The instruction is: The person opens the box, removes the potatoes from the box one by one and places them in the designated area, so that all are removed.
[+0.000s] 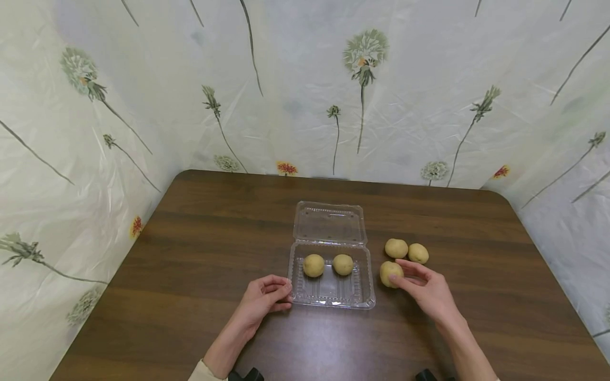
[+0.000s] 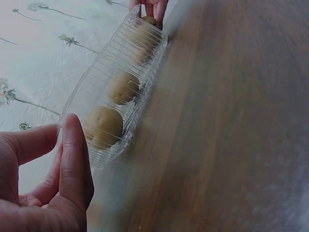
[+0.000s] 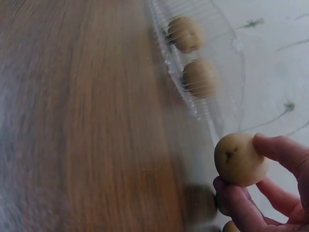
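Observation:
A clear plastic clamshell container (image 1: 329, 304) lies with its lid folded back on the brown table. Two potatoes sit inside it: the left potato (image 1: 313, 265) and the right potato (image 1: 343, 264). My left hand (image 1: 264, 301) pinches the container's left rim between thumb and fingers, as the left wrist view also shows. To the right of the container, my right hand (image 1: 429, 291) holds a potato (image 3: 240, 159) between thumb and fingers. Just beyond that hand lie two more potatoes, one (image 1: 396, 248) beside the other (image 1: 418, 253).
The container's lid (image 1: 330, 223) lies toward the back of the table (image 1: 214, 238). A plastic sheet printed with dandelions (image 1: 295, 106) hangs behind the table and at both sides. Dark pieces of the wrist gear (image 1: 248, 374) show at the bottom edge.

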Motion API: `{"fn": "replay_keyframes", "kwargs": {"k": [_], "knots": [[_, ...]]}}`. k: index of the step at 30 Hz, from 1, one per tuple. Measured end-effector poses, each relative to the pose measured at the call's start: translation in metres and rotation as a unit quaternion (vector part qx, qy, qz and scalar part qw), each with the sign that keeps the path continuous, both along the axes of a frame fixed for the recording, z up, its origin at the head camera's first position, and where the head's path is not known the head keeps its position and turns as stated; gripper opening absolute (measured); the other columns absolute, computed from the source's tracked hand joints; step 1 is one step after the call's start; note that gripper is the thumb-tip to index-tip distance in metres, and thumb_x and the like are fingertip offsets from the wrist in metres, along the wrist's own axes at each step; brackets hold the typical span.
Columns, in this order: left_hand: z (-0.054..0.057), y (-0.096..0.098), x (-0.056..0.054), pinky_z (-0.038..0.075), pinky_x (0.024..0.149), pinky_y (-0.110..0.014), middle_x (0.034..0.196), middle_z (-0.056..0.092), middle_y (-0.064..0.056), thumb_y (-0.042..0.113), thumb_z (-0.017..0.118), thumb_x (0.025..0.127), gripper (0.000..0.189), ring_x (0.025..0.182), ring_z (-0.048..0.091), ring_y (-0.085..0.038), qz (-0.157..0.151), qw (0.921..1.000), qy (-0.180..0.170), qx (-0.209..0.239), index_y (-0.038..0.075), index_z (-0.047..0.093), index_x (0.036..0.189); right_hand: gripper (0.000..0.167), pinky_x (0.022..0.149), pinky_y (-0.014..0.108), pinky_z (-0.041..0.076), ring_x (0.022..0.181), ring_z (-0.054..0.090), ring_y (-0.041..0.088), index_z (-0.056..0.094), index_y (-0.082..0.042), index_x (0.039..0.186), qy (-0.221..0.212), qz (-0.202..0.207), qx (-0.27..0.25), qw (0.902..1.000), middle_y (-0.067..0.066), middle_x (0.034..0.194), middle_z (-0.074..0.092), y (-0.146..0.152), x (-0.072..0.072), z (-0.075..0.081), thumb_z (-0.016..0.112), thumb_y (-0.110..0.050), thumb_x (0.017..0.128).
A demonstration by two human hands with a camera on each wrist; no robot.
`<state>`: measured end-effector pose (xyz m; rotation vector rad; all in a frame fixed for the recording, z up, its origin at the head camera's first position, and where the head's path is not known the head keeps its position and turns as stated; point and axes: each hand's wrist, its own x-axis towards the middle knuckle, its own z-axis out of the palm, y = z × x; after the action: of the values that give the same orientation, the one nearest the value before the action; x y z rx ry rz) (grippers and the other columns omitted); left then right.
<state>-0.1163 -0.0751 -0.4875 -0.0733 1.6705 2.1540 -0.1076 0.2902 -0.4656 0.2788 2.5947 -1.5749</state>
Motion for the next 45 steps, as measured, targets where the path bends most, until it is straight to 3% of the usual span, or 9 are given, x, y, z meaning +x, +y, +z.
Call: {"fn": "replay_keyframes", "kwargs": {"k": [10, 16, 21, 36, 45], "knots": [[0.000, 0.000, 0.001, 0.060, 0.073, -0.030, 0.088, 0.064, -0.009, 0.008, 0.069, 0.092, 0.032, 0.078, 0.066, -0.017, 0.000, 1.0000, -0.003, -0.004, -0.014, 0.057, 0.112, 0.064, 0.083, 0.019, 0.047, 0.110, 0.061, 0.015, 0.057, -0.015, 0.136, -0.010, -0.005, 0.024, 0.9996, 0.011, 0.130, 0.060, 0.002, -0.002, -0.005, 0.072, -0.051, 0.086], [0.000, 0.000, 0.000, 0.060, 0.073, -0.030, 0.088, 0.064, -0.009, 0.008, 0.070, 0.091, 0.031, 0.078, 0.066, -0.017, 0.002, 1.0000, -0.004, -0.001, -0.013, 0.057, 0.111, 0.064, 0.081, 0.017, 0.048, 0.103, 0.060, 0.006, 0.057, -0.013, 0.136, -0.010, -0.013, 0.023, 0.9996, 0.011, 0.127, 0.062, 0.003, -0.004, -0.008, 0.072, -0.050, 0.086], [0.000, 0.000, 0.000, 0.060, 0.073, -0.030, 0.087, 0.064, -0.009, 0.008, 0.070, 0.091, 0.032, 0.078, 0.066, -0.017, 0.002, 1.0000, -0.004, -0.002, -0.014, 0.057, 0.112, 0.066, 0.080, 0.018, 0.053, 0.095, 0.062, 0.000, 0.056, -0.006, 0.136, -0.012, -0.029, -0.022, 0.9993, 0.015, 0.122, 0.063, 0.004, -0.007, -0.009, 0.074, -0.045, 0.086], [0.001, 0.000, -0.001, 0.060, 0.074, -0.031, 0.088, 0.064, -0.009, 0.010, 0.071, 0.091, 0.028, 0.078, 0.066, -0.018, 0.001, 1.0000, -0.005, -0.008, -0.009, 0.060, 0.109, 0.066, 0.078, 0.021, 0.055, 0.087, 0.064, 0.002, 0.051, -0.002, 0.130, -0.023, -0.061, -0.038, 0.9972, 0.008, 0.115, 0.067, 0.005, -0.011, -0.007, 0.074, -0.045, 0.086], [-0.001, 0.000, -0.001, 0.060, 0.073, -0.030, 0.087, 0.064, -0.009, 0.008, 0.070, 0.091, 0.027, 0.078, 0.066, -0.017, 0.003, 1.0000, -0.004, -0.004, -0.010, 0.060, 0.108, 0.067, 0.078, 0.016, 0.051, 0.091, 0.059, -0.001, 0.050, -0.004, 0.130, -0.037, -0.059, -0.031, 0.9971, 0.007, 0.118, 0.066, 0.005, -0.010, -0.006, 0.073, -0.048, 0.085]]}}
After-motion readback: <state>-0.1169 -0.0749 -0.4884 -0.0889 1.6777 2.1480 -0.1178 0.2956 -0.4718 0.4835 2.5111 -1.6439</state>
